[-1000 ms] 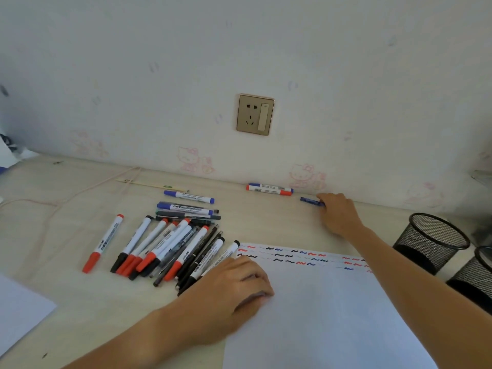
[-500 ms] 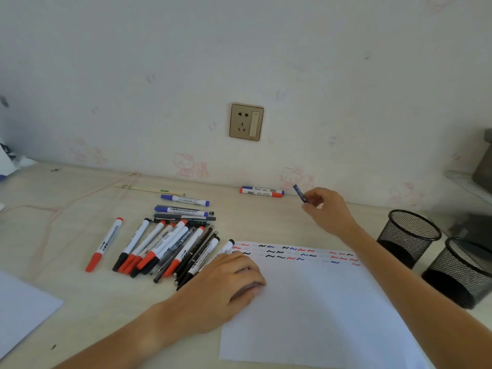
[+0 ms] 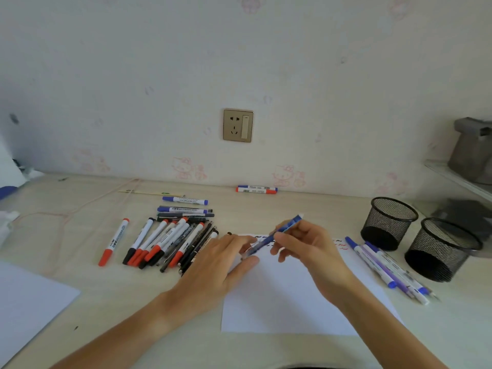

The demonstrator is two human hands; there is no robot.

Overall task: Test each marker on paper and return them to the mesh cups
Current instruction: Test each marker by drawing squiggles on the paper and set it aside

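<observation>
Centrally, a blue pen is slanting over the top edge of the white paper, its upper end pointing up and to the right. The right hand is pinching its barrel between curled fingers and thumb, while the left hand is lying on the paper's left edge with its fingertips meeting the pen's lower end; whether those fingers are gripping it, I cannot tell. Short red, blue and black squiggles are showing along the paper's top margin. Left of the paper, a heap of red, black and blue markers is lying on the pale wood-grain worktop. Right of the paper, a small bundle of blue-capped markers is resting just beside two black mesh cups, which are standing upright near each other. Two markers are lying against the wall's foot. A gold wall socket is sitting in wallpaper printed with faint pink cartoon cats. Another white sheet is lying at the far left.
</observation>
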